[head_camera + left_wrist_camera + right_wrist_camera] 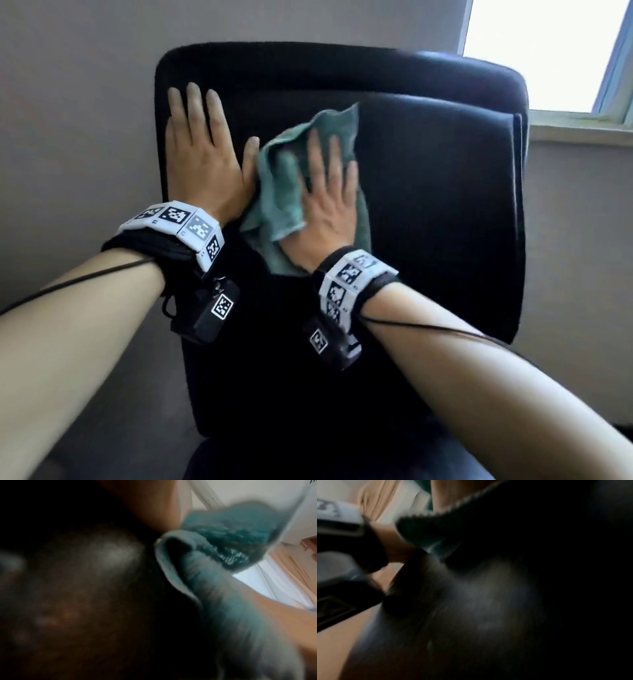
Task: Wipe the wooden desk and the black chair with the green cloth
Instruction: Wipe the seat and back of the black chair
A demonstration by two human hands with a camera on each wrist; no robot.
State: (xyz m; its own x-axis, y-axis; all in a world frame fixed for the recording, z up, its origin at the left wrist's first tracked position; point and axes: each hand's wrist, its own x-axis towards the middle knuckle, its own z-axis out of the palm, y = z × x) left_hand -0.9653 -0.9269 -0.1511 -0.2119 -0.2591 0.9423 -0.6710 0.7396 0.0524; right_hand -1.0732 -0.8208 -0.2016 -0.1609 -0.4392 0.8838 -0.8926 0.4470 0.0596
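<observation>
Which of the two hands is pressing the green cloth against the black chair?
The right hand: its flat fingers lie on the crumpled green cloth. The left hand rests bare on the black padded chair back.

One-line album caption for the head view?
Right hand presses green cloth on black chair; left hand lies flat.

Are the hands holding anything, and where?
Neither hand grips anything. The right hand presses flat on the middle of the green cloth against the black chair. The left hand rests flat on the chair, beside the cloth.
</observation>
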